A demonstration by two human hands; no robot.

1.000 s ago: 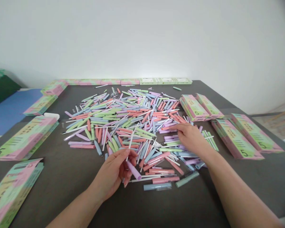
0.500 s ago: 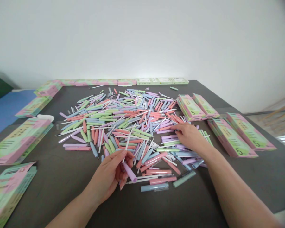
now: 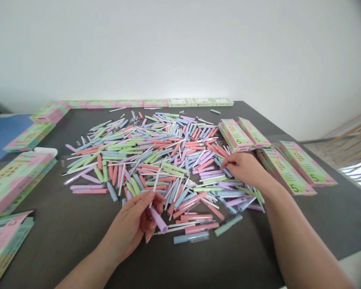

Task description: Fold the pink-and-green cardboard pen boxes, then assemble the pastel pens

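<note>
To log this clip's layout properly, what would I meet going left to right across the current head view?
Pen box with a raised white flap → left hand → light-blue pen piece with a clear end → right hand → rightmost pen box marked 5.

Boxes (image 3: 289, 171) flank pen parts (image 3: 152, 165) on the table (image 3: 174, 265).
</note>
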